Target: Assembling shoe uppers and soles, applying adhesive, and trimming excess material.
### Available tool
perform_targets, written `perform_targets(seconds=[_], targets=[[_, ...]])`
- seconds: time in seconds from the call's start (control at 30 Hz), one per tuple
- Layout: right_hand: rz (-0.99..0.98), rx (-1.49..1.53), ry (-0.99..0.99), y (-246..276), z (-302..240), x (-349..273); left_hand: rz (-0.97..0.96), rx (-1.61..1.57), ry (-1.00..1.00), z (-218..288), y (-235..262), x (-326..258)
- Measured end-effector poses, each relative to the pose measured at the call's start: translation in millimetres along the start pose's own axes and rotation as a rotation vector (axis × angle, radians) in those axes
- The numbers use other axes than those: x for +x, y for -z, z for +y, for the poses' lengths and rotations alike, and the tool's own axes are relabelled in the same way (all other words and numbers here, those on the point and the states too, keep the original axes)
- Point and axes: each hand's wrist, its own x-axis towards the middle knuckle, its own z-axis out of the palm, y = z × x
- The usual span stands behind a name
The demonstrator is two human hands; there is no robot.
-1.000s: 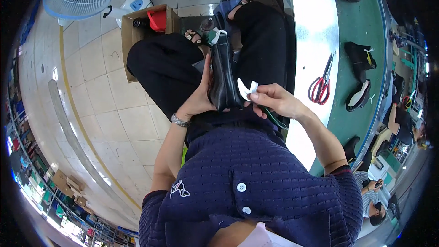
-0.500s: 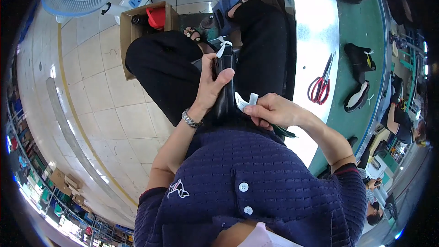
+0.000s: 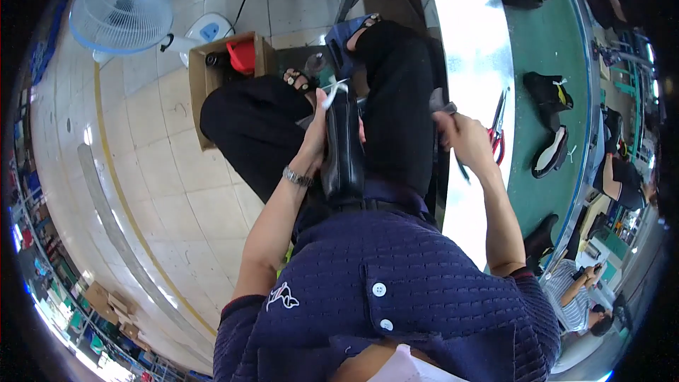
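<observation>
A black shoe (image 3: pixel 344 152) stands upright on my lap, between my legs in black trousers. My left hand (image 3: pixel 317 140), with a metal watch at the wrist, is closed along the shoe's left side. A white tag (image 3: pixel 332 92) sticks out at the shoe's top. My right hand (image 3: pixel 461 139) is off to the right of the shoe, by the shiny metal edge of the table (image 3: pixel 467 42). It is closed in a fist on a small tool (image 3: pixel 440 103), with a grey end above the fist and a thin dark end below.
On the green table top lie red-handled scissors (image 3: pixel 499 127) and several black shoes (image 3: pixel 549 92). A cardboard box (image 3: pixel 205 88) with a red object and a standing fan (image 3: pixel 122 10) are on the tiled floor to the left. Another person (image 3: pixel 580 283) sits at lower right.
My right hand has left the shoe and moved right to the table edge, and the white scrap it held no longer shows. My left hand has slid further up the shoe.
</observation>
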Motion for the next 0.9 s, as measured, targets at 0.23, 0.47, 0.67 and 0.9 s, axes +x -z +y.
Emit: perform_targets(seconds=[0.23, 0.47, 0.67, 0.9], targets=[[0.408, -0.369, -0.176, -9, 109, 34, -0.17, 0.247, -0.113, 30, -66, -2], [0.38, 0.059, 0.701, -12, 9, 21, -0.285, 0.481, -0.235, 57, -122, 1], [0.216, 0.204, 1.07, 8, -19, 18, -0.794, -0.018, -0.266, 70, -126, 2], [0.07, 0.598, 0.595, 26, -16, -47, -0.607, -0.169, -0.185, 63, -102, 24]])
